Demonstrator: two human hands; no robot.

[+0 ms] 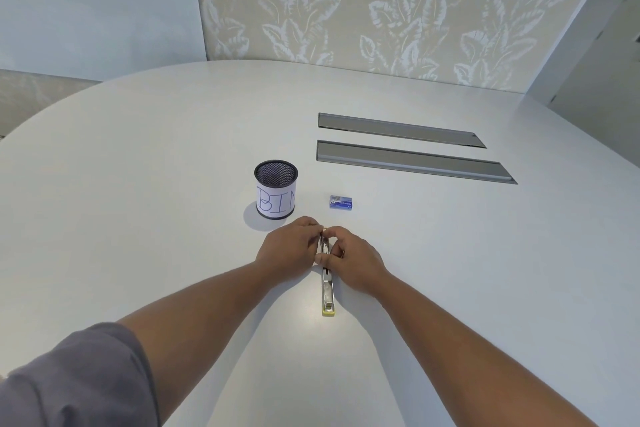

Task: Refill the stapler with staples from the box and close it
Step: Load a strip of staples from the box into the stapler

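A long metal stapler (327,291) with a yellow-green end lies flat on the white table (138,201), opened out lengthwise towards me. My left hand (289,248) and my right hand (351,258) both grip its far half from either side, fingertips meeting at the far tip. My fingers hide the far part of the stapler, so I cannot tell whether staples are in it. A small blue staple box (340,202) lies on the table just beyond my hands, apart from them.
A black mesh cup (276,189) with a paper label reading "BIN" stands left of the box. Two grey recessed cable flaps (408,149) sit in the table further back right. A leaf-patterned wall panel rises behind the table.
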